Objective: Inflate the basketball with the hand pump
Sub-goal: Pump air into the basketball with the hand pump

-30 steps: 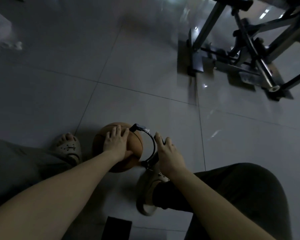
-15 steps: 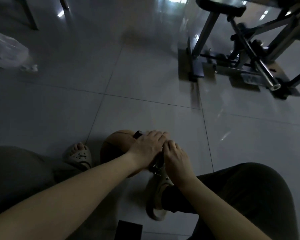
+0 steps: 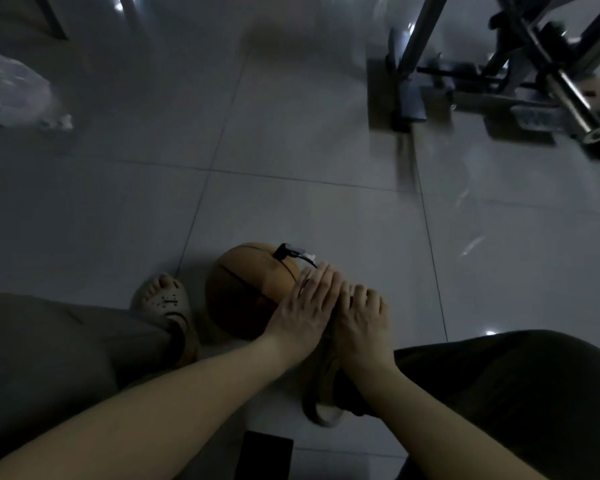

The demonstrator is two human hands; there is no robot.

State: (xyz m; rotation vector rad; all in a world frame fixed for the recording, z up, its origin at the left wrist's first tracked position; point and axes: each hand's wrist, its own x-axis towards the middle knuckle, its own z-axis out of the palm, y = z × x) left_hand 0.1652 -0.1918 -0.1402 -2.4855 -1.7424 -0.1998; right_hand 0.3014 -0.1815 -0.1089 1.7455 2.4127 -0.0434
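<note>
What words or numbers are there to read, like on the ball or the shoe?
No text in this picture can be read.
basketball: no print legible in the dim light.
sandal: a small dark mark on top, too blurred to read.
hand pump: a pale tag by its hose end, too small to read.

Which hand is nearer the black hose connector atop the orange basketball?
Left. The left hand lies over the side of the orange basketball, fingers just short of the black hose connector; the right hand sits beside it, farther off.
</note>
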